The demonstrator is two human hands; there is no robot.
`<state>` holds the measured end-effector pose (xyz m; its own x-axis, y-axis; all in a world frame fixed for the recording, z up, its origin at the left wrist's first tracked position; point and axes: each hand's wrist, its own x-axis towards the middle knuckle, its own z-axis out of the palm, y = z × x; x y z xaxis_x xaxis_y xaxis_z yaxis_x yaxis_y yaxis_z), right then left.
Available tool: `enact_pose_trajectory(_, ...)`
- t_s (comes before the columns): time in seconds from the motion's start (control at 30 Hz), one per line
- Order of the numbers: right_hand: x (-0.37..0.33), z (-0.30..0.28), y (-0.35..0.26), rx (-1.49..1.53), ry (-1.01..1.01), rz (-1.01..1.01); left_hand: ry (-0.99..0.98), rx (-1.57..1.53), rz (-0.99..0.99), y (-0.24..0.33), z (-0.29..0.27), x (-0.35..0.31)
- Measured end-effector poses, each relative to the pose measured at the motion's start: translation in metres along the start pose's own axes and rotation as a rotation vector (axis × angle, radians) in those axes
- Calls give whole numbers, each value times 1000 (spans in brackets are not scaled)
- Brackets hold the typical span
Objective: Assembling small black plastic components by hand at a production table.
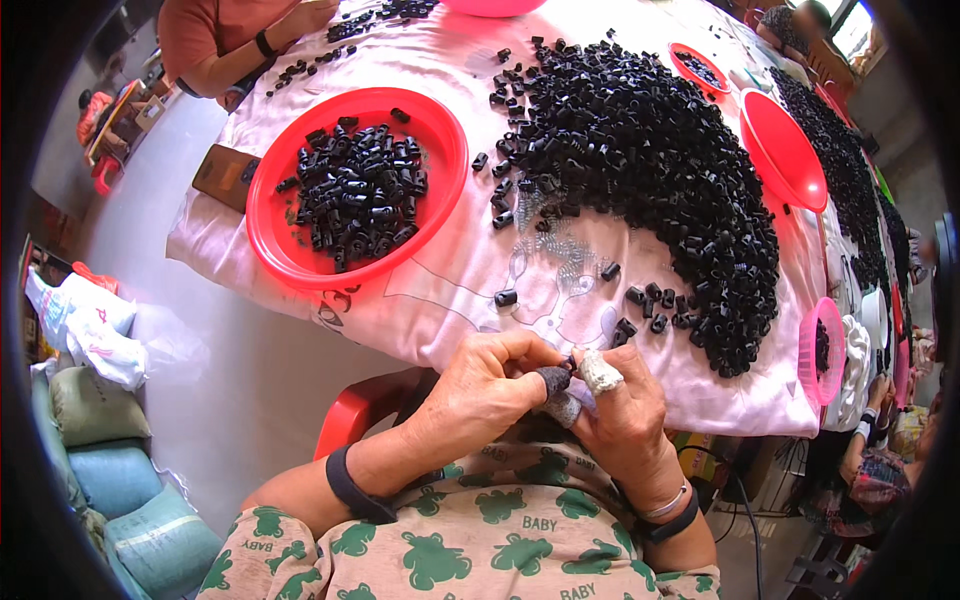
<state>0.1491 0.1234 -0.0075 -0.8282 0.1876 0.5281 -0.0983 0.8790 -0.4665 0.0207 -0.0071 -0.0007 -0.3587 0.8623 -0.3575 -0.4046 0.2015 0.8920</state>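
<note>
Close to my body, at the table's near edge, my two hands meet at their fingertips. My left hand (478, 388), its thumb wrapped in dark cloth, pinches a small black cord lock piece that is mostly hidden by the fingers. My right hand (634, 418), with white tape around a finger, closes on the same piece from the other side. Just beyond them lie a few loose black cord locks (506, 298). A scatter of tiny metal springs (568, 257) spreads in front of the large heap of black cord lock pieces (650, 140).
A red basin (262, 215) holding black pieces stands at the left, beside a brown phone case (222, 178). Another red basin (785, 150) and a pink basket (808, 350) are on the right. A person (215, 45) sits across at upper left. Stuffed sacks (160, 540) line the floor.
</note>
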Motion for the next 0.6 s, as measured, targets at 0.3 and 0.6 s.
enact_pose_trajectory(0.3, 1, -3, 6, 54, 8, -35, -61, 11, 17, 3, 1, 1)
enact_pose_trajectory(0.6, 3, -7, 6, 70, 17, -38, -40, -46, 90, -5, 2, 3)
